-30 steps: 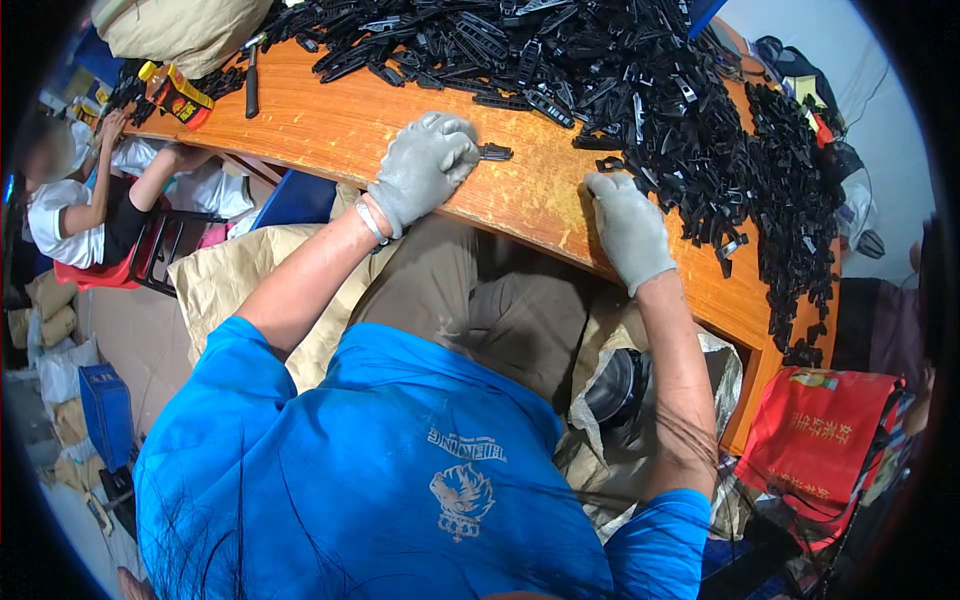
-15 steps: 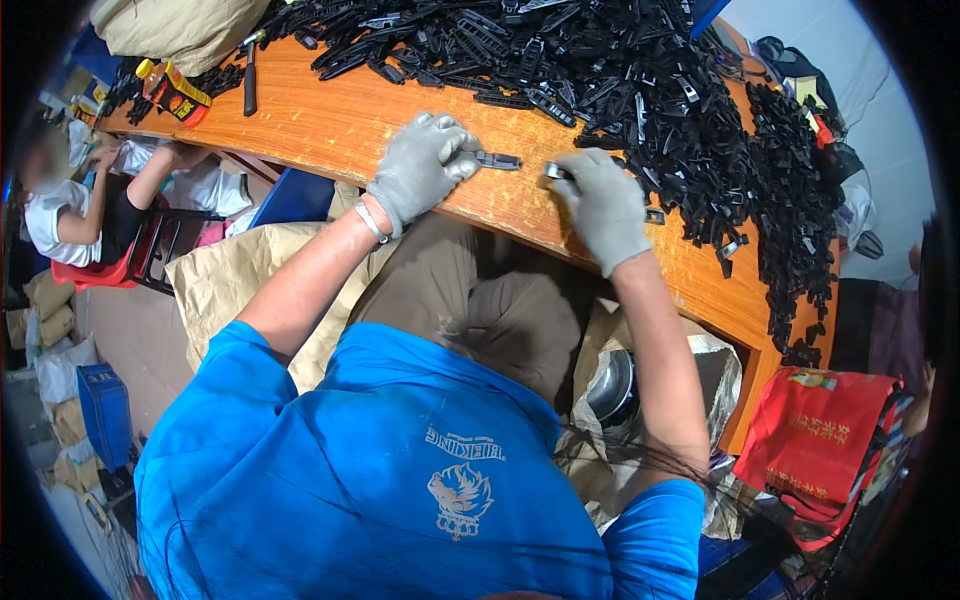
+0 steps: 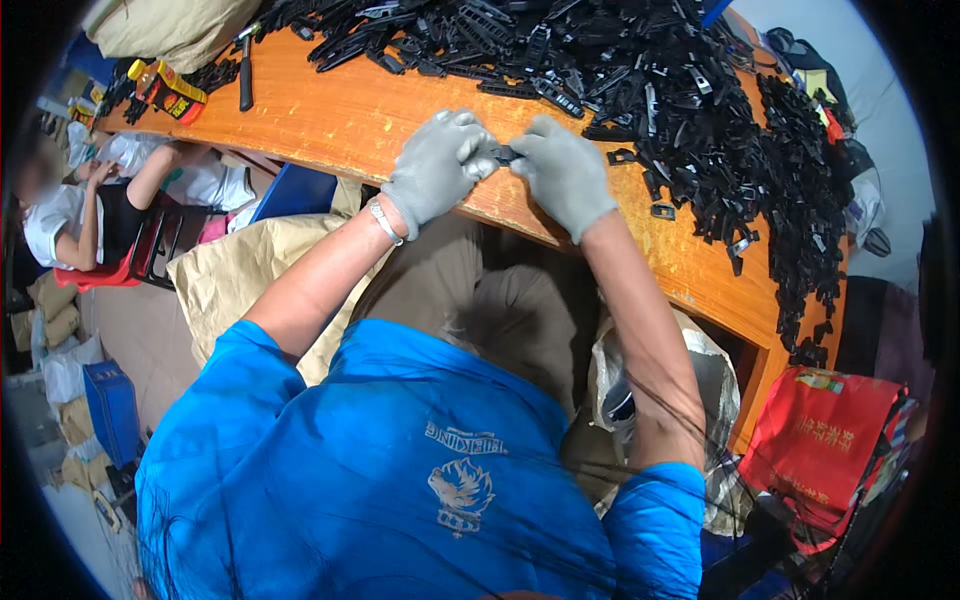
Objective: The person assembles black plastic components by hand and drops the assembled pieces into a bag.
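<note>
Both hands meet over the near edge of the orange wooden surface (image 3: pixel 330 120), pinched from either side on one small black plastic part (image 3: pixel 503 154). The left hand (image 3: pixel 435 165) and the right hand (image 3: pixel 565 170), both in grey gloves, are closed on it with their fingertips almost touching, the part just showing in the gap between them. It looks like the fitting step: two ends of a small clip being pressed or aligned together. The next move would call for a firm, square squeeze with the piece kept level, since the grip is only at the fingertips and the part could twist or slip out.

The left forearm rises from the lower left with a metal bracelet (image 3: pixel 384 221) at the wrist. The right forearm comes up more steeply from the lower right, its wrist bent inward toward the left hand.

A big heap of similar black parts (image 3: pixel 640 70) covers the far side and right end of the surface. A hammer (image 3: pixel 244 70) lies near the far left corner. Another person (image 3: pixel 90 215) sits at left, below the surface's left end.
</note>
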Demonstrator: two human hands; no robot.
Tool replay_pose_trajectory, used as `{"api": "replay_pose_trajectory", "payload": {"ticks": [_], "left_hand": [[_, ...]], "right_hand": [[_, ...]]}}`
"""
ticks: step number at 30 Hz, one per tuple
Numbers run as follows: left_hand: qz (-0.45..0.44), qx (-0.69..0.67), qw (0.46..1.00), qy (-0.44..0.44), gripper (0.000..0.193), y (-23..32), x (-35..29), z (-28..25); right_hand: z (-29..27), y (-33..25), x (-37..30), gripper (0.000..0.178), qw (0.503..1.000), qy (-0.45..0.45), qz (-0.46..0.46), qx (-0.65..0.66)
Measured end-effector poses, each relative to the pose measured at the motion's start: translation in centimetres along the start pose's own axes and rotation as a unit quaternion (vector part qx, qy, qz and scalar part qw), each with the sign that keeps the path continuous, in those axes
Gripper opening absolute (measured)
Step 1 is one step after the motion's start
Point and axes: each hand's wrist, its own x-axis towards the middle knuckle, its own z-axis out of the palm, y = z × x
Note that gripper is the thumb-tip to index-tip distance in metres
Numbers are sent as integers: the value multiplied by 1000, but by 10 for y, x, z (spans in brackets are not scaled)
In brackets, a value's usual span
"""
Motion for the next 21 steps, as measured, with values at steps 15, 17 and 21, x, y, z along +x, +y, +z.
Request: {"api": "replay_pose_trajectory", "payload": {"ticks": [15,17,21], "left_hand": [[-53,56,992,-98,33,-28,-19,-121],[-36,45,998,-39,36,-17,6,-86],[-40,102,994,-6,33,-19,56,-22]], "right_hand": [[-51,64,-55,30,979,49,96,-175],[-49,64,-48,33,968,-7,115,-225],[-53,53,-49,23,972,-28,123,-196]]}}
